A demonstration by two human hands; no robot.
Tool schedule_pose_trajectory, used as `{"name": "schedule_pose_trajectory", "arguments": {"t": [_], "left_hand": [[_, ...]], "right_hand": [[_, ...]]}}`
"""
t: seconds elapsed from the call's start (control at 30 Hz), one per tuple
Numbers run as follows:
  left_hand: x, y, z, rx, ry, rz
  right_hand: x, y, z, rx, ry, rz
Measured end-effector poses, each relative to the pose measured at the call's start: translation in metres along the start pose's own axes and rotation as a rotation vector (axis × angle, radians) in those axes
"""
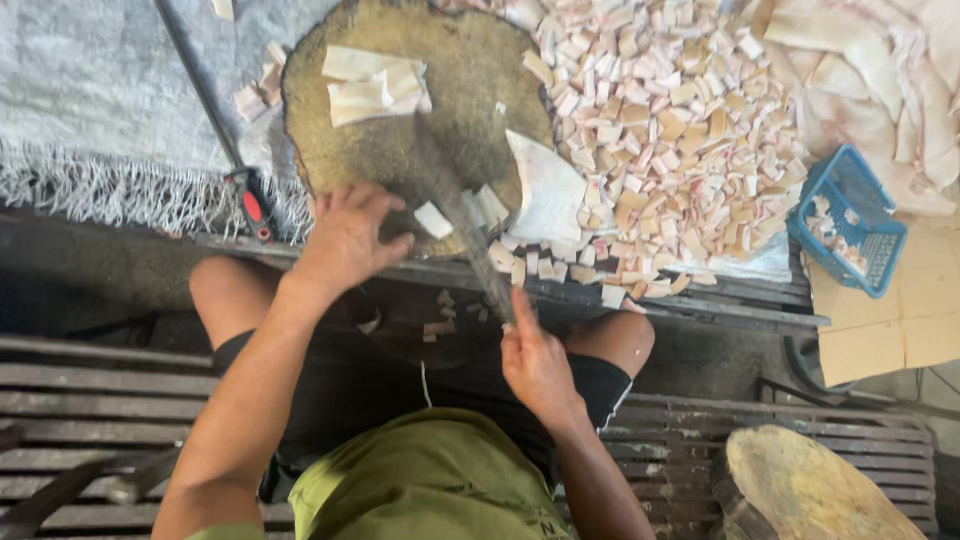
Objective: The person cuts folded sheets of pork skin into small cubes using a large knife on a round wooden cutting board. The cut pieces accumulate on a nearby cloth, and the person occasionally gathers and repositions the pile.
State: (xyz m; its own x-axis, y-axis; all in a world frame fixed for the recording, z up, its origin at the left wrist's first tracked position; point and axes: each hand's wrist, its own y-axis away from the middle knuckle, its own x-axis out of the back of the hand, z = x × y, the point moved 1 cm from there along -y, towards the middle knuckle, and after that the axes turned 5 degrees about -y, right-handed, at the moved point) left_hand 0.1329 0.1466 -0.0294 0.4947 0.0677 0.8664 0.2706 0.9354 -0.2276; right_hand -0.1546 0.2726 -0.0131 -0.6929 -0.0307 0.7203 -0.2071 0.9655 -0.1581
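My left hand point(347, 238) lies on the near edge of the round wooden block point(410, 110), palm down, fingers bent and pressed together. I cannot tell if it holds anything under it. My left arm runs straight up from the bottom of the picture.

My right hand point(535, 362) is closed around the handle of the big knife point(455, 215), with one finger pointing up along it. The handle itself is hidden inside my hand.

The knife is blurry, so its edge is hard to make out. Its long side runs from my right hand up and to the left, and its tip points toward the middle of the block. Small white cut pieces point(462, 212) lie just beside the blade, between my two hands.

More pale strips point(372, 85) sit on the far side of the block. A big pile of little cut bits point(665, 140) lies to the right of it. A blue basket point(850, 215) stands farther right, near the pile. My knees are partly hidden under the block.
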Motion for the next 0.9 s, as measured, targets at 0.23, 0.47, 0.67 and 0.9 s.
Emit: {"name": "schedule_pose_trajectory", "arguments": {"t": [0.23, 0.47, 0.67, 0.9], "left_hand": [[0.014, -0.025, -0.042, 0.193, -0.068, 0.230], [0.004, -0.069, -0.056, 0.092, -0.080, 0.274], [0.009, -0.103, -0.041, 0.013, -0.221, 0.233], [0.030, -0.132, -0.047, 0.165, -0.411, -0.154]], "right_hand": [[0.017, 0.007, -0.006, -0.307, -0.270, -0.055], [0.007, 0.003, 0.022, 0.045, 0.068, -0.050], [0.006, -0.023, 0.057, -0.143, 0.089, 0.059], [0.005, -0.028, 0.065, -0.057, 0.055, 0.099]]}}
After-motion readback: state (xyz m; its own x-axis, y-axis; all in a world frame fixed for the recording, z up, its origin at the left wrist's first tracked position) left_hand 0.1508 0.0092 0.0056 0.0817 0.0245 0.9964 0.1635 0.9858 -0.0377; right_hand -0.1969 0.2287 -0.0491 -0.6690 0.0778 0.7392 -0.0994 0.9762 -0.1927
